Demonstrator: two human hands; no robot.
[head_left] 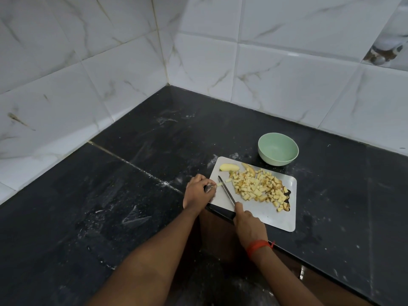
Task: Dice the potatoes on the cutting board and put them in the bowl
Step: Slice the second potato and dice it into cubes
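While dice (pixel 258 186) heap beside the bowl (pixel 278 159), right hand (pixel 248 224) grips knife (pixel 226 191), left hand (pixel 197 192) pinches potato strip (pixel 219 184).

Both forearms (pixel 154 250) are bare right up to the left hand (pixel 198 193) and the right hand (pixel 249 226). Well behind the right hand's fingers, at the wrist, sits a red-orange thread band (pixel 258 247) of several strands, with a short loose tuft at its outer side.

Two hands are counted (left hand (pixel 197 193), right hand (pixel 248 223)) | one knife (pixel 225 190) | one potato strip (pixel 219 184) | one cutting board (pixel 271 217) beneath | one bowl (pixel 278 161) beyond | potato dice (pixel 256 186) uncountable
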